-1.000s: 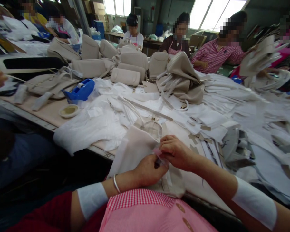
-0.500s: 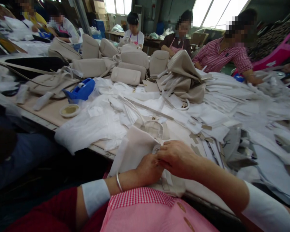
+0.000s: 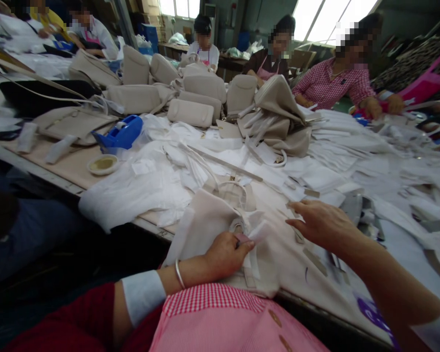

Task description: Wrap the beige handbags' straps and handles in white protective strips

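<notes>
While left hand [image 3: 225, 255] pinches pink tab [image 3: 248, 238], tab's length pointing toward right hand [image 3: 315, 222], whose fingers hover loosely spread.

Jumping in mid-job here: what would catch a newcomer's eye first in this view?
The person's left hand pinches the edge of a beige bag low in the centre, while the right hand spreads open over small strips to the right. Behind, a heap of beige handbags fills the far centre, and a blue tape dispenser stands out at left.

Two hands [image 3: 225, 254] [image 3: 317, 222], one held bag panel [image 3: 201, 220], one tape dispenser [image 3: 119, 134], one dish [image 3: 102, 164], three co-workers [image 3: 204, 49] [image 3: 273, 58] [image 3: 333, 80] opposite.
</notes>
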Available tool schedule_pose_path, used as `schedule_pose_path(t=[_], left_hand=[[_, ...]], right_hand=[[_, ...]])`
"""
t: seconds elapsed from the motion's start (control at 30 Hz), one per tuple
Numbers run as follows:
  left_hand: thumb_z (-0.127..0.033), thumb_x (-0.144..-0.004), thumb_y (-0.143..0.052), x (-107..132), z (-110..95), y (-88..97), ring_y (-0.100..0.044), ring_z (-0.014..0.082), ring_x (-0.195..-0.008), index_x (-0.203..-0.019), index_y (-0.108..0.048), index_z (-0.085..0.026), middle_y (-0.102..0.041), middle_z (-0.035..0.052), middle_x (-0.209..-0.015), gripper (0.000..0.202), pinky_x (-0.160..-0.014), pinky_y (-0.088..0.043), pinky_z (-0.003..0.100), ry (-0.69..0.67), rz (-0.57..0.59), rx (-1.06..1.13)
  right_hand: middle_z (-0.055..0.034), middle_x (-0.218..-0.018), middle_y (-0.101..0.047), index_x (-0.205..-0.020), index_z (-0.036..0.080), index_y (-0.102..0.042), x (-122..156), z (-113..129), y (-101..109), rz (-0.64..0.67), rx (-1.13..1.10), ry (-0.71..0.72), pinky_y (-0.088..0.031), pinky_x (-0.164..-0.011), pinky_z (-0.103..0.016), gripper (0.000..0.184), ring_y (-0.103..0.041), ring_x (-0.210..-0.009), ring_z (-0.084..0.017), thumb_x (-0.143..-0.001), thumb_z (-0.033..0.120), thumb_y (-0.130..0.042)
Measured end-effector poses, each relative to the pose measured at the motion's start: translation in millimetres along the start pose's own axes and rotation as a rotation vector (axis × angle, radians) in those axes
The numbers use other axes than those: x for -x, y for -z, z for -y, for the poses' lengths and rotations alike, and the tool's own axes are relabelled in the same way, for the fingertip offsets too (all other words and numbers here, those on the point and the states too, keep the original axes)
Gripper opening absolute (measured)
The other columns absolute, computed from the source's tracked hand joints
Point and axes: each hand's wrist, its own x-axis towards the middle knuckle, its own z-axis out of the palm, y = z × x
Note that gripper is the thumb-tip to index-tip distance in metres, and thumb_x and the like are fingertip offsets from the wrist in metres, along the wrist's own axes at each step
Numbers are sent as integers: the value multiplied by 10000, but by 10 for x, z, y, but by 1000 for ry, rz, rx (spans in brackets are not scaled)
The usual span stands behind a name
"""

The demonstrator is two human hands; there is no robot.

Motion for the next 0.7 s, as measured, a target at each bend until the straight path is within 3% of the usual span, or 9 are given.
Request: schedule_pose_path(t=[0.1,0.2,0.3,0.43,0.57,0.7], left_hand=[[-419,-938,-500,-6,-15,-15,-555,154,-658,-767,-701,-167,-661,15,-690,365,-584,-385,247,-10,3,14],[-424,-944,-483,-4,-39,-25,-568,159,-667,-775,-702,-166,-673,26,-702,378,-588,-386,253,-28,-18,-10],[-359,-942,-471,4,-43,-21,-557,155,-643,-778,-683,-161,-656,27,-682,333,-578,-378,256,-27,-31,-46],[-314,-911,-520,4,-7,-14,-600,174,-715,-865,-688,-165,-694,34,-772,230,-625,-413,264,-40,-5,-5],[-354,-909,-534,-6,28,-10,-636,204,-762,-863,-690,-161,-715,56,-814,252,-644,-432,285,-23,28,4],[-327,-917,-516,-18,33,2,-647,214,-783,-885,-695,-152,-724,73,-840,251,-682,-453,302,-54,39,-1]], right_hand=[[-151,-1112,-648,-1199,181,-662,-19,195,38,103,15,336,-458,-886,-405,381,-593,-1027,-287,-851,337,-660],[-109,-1004,-641,-1127,184,-689,-129,574,-110,268,-92,541,-466,-842,-345,281,-589,-963,-232,-860,268,-666],[-56,-862,-616,-860,174,-728,-272,780,-257,400,-118,584,-448,-745,-289,57,-582,-828,-178,-826,196,-688],[-13,-781,-565,-639,152,-670,-358,751,-326,490,-194,535,-407,-634,-224,209,-539,-680,-102,-847,143,-647],[-1,-764,-553,-617,144,-645,-355,722,-327,538,-195,473,-379,-590,-213,224,-521,-634,-84,-838,108,-632],[-14,-763,-588,-644,155,-643,-367,773,-387,498,-58,541,-359,-591,-239,173,-534,-665,-114,-816,134,-645]])
